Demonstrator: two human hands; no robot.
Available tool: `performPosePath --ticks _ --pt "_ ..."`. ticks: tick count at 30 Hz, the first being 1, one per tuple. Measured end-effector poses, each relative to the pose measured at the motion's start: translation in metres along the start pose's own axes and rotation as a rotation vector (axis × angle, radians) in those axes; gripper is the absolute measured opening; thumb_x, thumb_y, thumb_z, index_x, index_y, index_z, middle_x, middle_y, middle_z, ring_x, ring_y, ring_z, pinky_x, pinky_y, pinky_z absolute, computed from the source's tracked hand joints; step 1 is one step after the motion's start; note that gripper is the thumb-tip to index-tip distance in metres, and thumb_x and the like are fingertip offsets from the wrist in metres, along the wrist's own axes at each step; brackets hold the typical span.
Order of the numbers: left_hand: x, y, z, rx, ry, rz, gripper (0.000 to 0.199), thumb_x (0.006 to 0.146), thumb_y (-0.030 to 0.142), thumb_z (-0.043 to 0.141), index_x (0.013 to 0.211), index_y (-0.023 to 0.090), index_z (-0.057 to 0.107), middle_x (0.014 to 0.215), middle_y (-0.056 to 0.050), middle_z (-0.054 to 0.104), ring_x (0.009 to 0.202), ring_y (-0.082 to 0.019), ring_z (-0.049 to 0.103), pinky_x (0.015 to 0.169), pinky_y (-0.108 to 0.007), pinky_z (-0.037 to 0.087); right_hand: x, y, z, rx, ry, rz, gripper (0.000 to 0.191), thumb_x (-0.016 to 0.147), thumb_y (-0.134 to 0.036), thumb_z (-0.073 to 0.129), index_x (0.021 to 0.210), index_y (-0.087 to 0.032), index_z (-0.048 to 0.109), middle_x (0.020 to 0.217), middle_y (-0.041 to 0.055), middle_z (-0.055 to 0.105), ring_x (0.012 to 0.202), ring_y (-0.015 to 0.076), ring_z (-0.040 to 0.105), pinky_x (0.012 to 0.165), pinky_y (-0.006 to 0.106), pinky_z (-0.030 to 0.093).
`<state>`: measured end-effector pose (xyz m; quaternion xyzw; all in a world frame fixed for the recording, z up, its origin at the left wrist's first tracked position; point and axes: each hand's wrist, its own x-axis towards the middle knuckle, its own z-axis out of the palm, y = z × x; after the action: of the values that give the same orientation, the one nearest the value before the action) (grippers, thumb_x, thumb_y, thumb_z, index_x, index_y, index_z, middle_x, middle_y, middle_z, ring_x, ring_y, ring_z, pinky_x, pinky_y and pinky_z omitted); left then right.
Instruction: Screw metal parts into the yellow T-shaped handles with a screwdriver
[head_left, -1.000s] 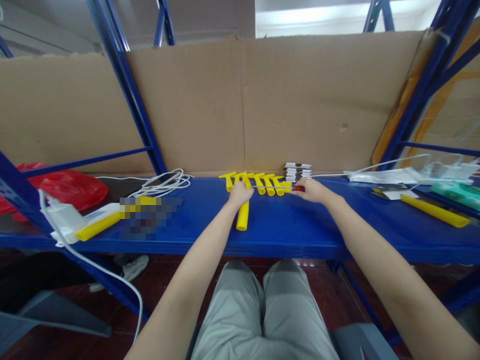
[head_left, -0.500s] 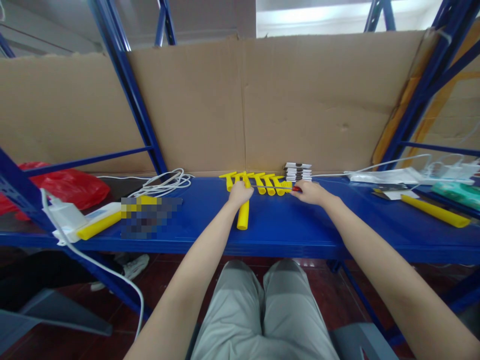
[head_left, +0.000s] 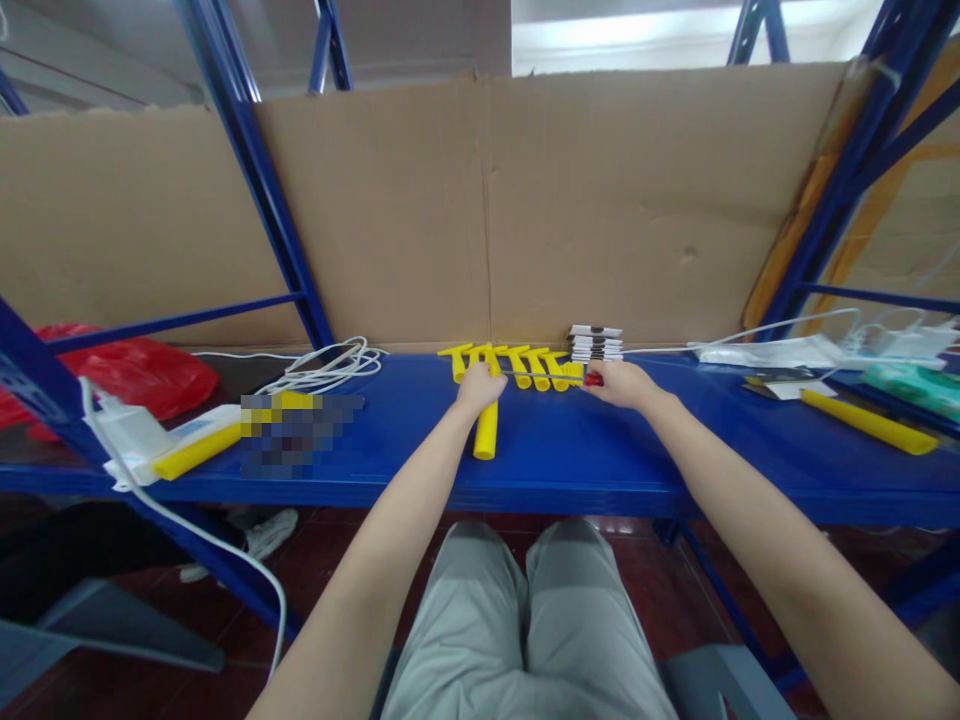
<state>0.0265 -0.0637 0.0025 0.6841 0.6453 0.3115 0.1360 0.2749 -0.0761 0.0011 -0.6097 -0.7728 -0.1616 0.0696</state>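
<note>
My left hand (head_left: 480, 387) is closed round the upper part of a yellow T-shaped tool (head_left: 486, 432), whose thick handle points toward me. My right hand (head_left: 619, 384) is wrapped round the red handle of a screwdriver (head_left: 593, 379). The thin metal shaft runs left from it to the head of the yellow tool, where my left fingers hide part of the contact. Behind the shaft, several yellow T-shaped tools (head_left: 538, 378) lie in a row. A stack of small white packs (head_left: 596, 343) stands just behind my right hand.
On the blue shelf (head_left: 405, 440), white cables (head_left: 337, 368), a red plastic bag (head_left: 135, 370) and a yellow piece (head_left: 199, 452) lie left. Another yellow piece (head_left: 868, 422) and a white packet (head_left: 769, 352) are right. Cardboard (head_left: 390, 220) stands behind; a person's shoe (head_left: 271, 533) shows below left.
My right hand has turned slightly around the screwdriver, and more of the red handle shows. My left hand and the yellow tool stay where they were.
</note>
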Motion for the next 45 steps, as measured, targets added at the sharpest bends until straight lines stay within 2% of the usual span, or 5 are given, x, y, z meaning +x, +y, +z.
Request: performPosePath --ticks 12,20,29,36,45 --pt "0.0 0.0 -0.001 0.001 -0.003 -0.007 0.017 0.081 0.019 0.053 0.084 0.009 0.067 0.091 -0.016 0.072 0.09 -0.022 0.068 0.076 -0.026 0.05 0.003 0.006 0.002 0.096 0.039 -0.085 0.02 0.086 -0.031 0.053 0.09 -0.017 0.066 0.097 0.0113 0.071 0.085 0.0206 0.064 0.069 0.025 0.042" --pt "-0.002 0.003 -0.001 0.007 -0.025 -0.027 0.014 0.081 0.019 0.054 0.078 0.01 0.066 0.085 -0.013 0.071 0.085 -0.02 0.068 0.073 -0.024 0.049 0.0 0.004 0.0 0.051 0.011 0.023 0.022 0.084 -0.032 0.053 0.098 -0.02 0.065 0.095 0.01 0.072 0.083 0.0215 0.064 0.065 0.026 0.041" --pt "-0.005 0.006 -0.004 0.027 -0.065 -0.047 0.015 0.081 0.018 0.056 0.069 0.012 0.061 0.079 -0.011 0.069 0.082 -0.02 0.068 0.07 -0.025 0.049 0.003 0.012 0.0 0.09 -0.009 -0.072 0.021 0.082 -0.023 0.052 0.093 -0.016 0.068 0.097 0.0106 0.072 0.086 0.0198 0.064 0.072 0.024 0.043" --pt "-0.003 0.003 -0.003 0.039 -0.051 -0.033 0.013 0.08 0.019 0.056 0.076 0.011 0.065 0.079 -0.01 0.069 0.083 -0.021 0.067 0.071 -0.024 0.049 -0.002 0.006 -0.008 0.018 0.006 0.048 0.025 0.084 -0.027 0.051 0.101 -0.017 0.067 0.096 0.0119 0.072 0.086 0.0232 0.065 0.068 0.027 0.042" --pt "-0.003 0.003 -0.002 0.033 -0.05 -0.022 0.013 0.08 0.02 0.056 0.075 0.013 0.066 0.079 -0.01 0.07 0.083 -0.02 0.068 0.074 -0.025 0.05 0.001 0.012 -0.003 0.065 0.06 -0.089 0.021 0.082 -0.022 0.051 0.09 -0.015 0.069 0.095 0.012 0.071 0.089 0.0219 0.063 0.077 0.027 0.044"
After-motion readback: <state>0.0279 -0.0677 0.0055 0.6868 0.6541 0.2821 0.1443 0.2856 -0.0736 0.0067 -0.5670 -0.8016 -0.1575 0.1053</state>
